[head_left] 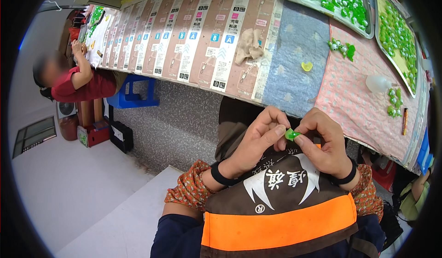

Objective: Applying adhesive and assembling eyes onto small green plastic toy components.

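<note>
Above my lap, just off the table's near edge, a small glossy green plastic piece (291, 134) is pinched between both hands. My left hand (264, 136) is closed, its thumb and fingertips at the piece's left side. From the other side my right hand (324, 140) grips it between thumb and bent forefinger. The fingertips cover part of the piece, so its full shape is hidden. On the table beyond lie a yellow piece (306, 66) on a blue cloth (294, 41) and several green figures with white eyes (340, 49) on a pink cloth (354, 78).
Two trays of green pieces, a white one (363, 25) and another (410, 84), stand at the far right. Near them are a translucent bottle (377, 84), more green figures (394, 102) and a marker-like stick (404, 121). A crumpled beige cloth (250, 46) lies left; a co-worker (83, 80) sits beyond.
</note>
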The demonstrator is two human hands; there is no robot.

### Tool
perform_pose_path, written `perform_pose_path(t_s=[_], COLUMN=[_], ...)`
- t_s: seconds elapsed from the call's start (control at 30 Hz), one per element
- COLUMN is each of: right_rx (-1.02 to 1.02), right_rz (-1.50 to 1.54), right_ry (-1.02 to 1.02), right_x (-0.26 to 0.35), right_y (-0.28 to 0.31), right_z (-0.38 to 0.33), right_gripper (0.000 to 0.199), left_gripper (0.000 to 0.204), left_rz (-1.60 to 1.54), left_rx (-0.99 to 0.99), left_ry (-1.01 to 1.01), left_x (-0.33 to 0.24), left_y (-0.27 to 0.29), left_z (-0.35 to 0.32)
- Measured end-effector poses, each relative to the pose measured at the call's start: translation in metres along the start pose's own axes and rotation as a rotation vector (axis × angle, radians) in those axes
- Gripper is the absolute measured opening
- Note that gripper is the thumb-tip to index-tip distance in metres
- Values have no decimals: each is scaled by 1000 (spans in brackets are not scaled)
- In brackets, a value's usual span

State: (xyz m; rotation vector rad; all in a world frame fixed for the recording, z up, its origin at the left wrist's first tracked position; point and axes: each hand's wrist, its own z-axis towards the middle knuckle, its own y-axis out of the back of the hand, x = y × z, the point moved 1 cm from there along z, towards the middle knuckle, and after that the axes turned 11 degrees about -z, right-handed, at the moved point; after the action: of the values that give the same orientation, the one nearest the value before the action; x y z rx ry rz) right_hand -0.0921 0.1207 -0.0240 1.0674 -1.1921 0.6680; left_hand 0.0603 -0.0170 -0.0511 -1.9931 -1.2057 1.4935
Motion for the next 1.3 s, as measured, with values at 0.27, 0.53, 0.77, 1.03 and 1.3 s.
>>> perform_pose_path(t_s=[0.27,0.53,0.77,1.03,1.3], right_rx=[-22,-38,-79,-107,-108], right_rz=[-26,-68,-94,-163,-52], right_ry=[-24,24,67,99,4], right_x=[5,7,13,12,7], right_y=[1,-1,-6,-5,-1], right_z=[1,0,-1,1,-3], right_gripper=[8,8,10,11,4], left_gripper=[23,18,20,29,24], left_rz=[117,113,-19,72,37], left_rx=[5,-19,-16,-19,-32], left_ry=[-119,-133,-75,-167,-182], left_x=[3,3,9,10,11], left_y=[-7,-11,-4,-7,-8], left_z=[-2,0,3,-1,0])
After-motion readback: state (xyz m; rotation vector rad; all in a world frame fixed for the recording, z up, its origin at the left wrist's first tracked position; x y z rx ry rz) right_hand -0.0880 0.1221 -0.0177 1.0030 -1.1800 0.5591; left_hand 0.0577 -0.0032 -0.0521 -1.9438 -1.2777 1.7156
